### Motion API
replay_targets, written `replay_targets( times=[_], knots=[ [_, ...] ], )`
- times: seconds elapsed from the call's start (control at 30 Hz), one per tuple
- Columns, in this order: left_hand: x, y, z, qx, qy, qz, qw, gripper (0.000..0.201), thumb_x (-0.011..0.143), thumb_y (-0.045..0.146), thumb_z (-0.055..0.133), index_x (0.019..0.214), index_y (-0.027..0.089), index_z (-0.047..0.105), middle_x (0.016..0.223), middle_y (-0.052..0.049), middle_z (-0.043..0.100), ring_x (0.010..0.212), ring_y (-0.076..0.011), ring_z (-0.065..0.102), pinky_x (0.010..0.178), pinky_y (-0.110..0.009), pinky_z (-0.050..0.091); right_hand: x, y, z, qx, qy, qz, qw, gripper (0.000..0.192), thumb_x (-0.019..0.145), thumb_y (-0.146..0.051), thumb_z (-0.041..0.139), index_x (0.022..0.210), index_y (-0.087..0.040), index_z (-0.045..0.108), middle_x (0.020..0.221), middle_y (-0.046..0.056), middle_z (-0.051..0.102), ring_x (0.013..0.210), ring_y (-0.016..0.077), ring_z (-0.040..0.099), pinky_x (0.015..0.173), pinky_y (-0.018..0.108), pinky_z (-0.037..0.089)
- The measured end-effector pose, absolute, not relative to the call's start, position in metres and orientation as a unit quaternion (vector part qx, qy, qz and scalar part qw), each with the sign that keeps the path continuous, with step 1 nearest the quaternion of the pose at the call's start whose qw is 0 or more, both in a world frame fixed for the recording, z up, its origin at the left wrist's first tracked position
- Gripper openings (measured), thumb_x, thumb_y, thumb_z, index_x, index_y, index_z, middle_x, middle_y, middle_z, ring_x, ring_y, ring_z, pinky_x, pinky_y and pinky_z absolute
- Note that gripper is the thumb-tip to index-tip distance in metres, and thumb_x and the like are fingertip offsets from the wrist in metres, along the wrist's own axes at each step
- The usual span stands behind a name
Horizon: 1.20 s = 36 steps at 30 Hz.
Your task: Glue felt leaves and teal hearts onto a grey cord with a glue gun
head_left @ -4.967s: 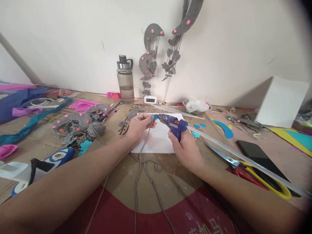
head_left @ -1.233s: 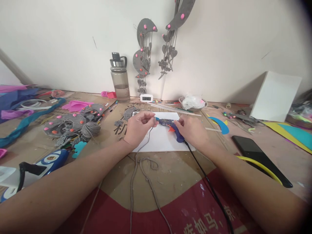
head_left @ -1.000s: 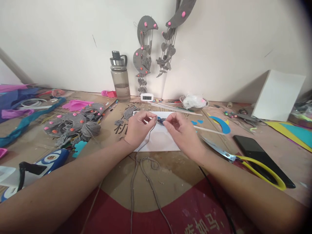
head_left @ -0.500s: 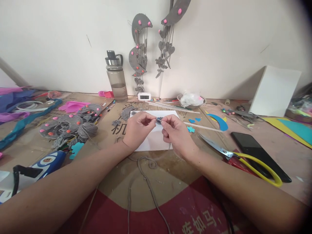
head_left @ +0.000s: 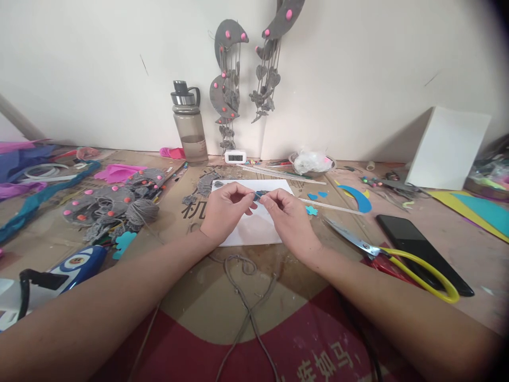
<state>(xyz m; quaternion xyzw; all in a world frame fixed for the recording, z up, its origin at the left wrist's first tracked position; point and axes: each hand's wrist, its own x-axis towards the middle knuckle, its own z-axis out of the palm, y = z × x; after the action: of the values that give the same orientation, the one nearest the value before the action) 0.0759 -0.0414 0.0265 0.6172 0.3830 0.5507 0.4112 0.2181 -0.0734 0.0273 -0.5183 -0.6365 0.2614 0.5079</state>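
A small blue piece partly covered with grey yarn is pinched between both hands above a white sheet. My left hand grips its left end with thumb and forefinger. On the other end are the closed thumb and fingers of my right hand. Fingertips hide most of the piece, so its shape cannot be made out. Loose grey yarn curls and crosses over itself on the cardboard below the sheet.
Yellow-handled scissors and a black phone lie at the right. Left are yarn-covered moons with pink dots and a grey yarn ball. A water bottle and small clock stand by the wall, beneath hanging grey moons.
A loose yarn end now lies across the other strand below the sheet, right of where that strand ran before. My right fingers have shifted slightly on the piece; my left hand has barely moved.
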Motion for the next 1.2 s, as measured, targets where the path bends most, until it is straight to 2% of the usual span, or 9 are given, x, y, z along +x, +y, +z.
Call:
replay_targets(
  times=[0.3,0.5,0.67,1.03,1.2],
  knots=[
    [0.0743,-0.0386,0.0252,0.610,0.378,0.533,0.448,0.010,0.074,0.024,0.066,0.070,0.015,0.066,0.060,-0.003,0.066,0.051,-0.0125,0.059,0.056,-0.026,0.047,0.2222,-0.0705,0.0281,-0.533,-0.662,0.203,0.486,0.026,0.088,-0.037,0.048,0.071,-0.019,0.056,0.064,-0.002,0.053,0.060,0.0113,0.044,0.059,0.026,0.034],
    [0.0745,-0.0375,0.0234,0.607,0.380,0.524,0.461,0.011,0.074,0.025,0.066,0.072,0.014,0.065,0.059,-0.002,0.065,0.050,-0.0116,0.057,0.055,-0.025,0.046,0.2238,-0.0683,0.0283,-0.540,-0.680,0.132,0.478,0.024,0.086,-0.031,0.050,0.065,-0.020,0.047,0.061,-0.003,0.048,0.057,0.0104,0.040,0.057,0.026,0.032],
    [0.0738,-0.0371,0.0227,0.613,0.382,0.514,0.463,0.012,0.074,0.026,0.066,0.074,0.014,0.064,0.059,-0.001,0.065,0.050,-0.0107,0.056,0.055,-0.025,0.046,0.2242,-0.0665,0.0268,-0.536,-0.693,0.095,0.473,0.022,0.084,-0.027,0.051,0.065,-0.020,0.045,0.060,-0.004,0.046,0.057,0.0101,0.039,0.057,0.025,0.030],
    [0.0724,-0.0369,0.0238,0.620,0.383,0.497,0.472,0.013,0.074,0.026,0.065,0.074,0.014,0.062,0.058,0.000,0.063,0.050,-0.0093,0.053,0.055,-0.024,0.044,0.2262,-0.0662,0.0272,-0.519,-0.709,0.061,0.472,0.022,0.085,-0.025,0.052,0.065,-0.020,0.044,0.062,-0.004,0.045,0.059,0.0101,0.039,0.058,0.025,0.030],
    [0.0715,-0.0362,0.0219,0.619,0.372,0.500,0.477,0.013,0.074,0.026,0.065,0.074,0.013,0.062,0.058,0.000,0.063,0.050,-0.0095,0.053,0.055,-0.024,0.044,0.2268,-0.0667,0.0270,-0.519,-0.704,0.081,0.477,0.018,0.085,-0.026,0.053,0.068,-0.020,0.046,0.062,-0.005,0.046,0.058,0.0095,0.039,0.057,0.024,0.031]
  ],
)
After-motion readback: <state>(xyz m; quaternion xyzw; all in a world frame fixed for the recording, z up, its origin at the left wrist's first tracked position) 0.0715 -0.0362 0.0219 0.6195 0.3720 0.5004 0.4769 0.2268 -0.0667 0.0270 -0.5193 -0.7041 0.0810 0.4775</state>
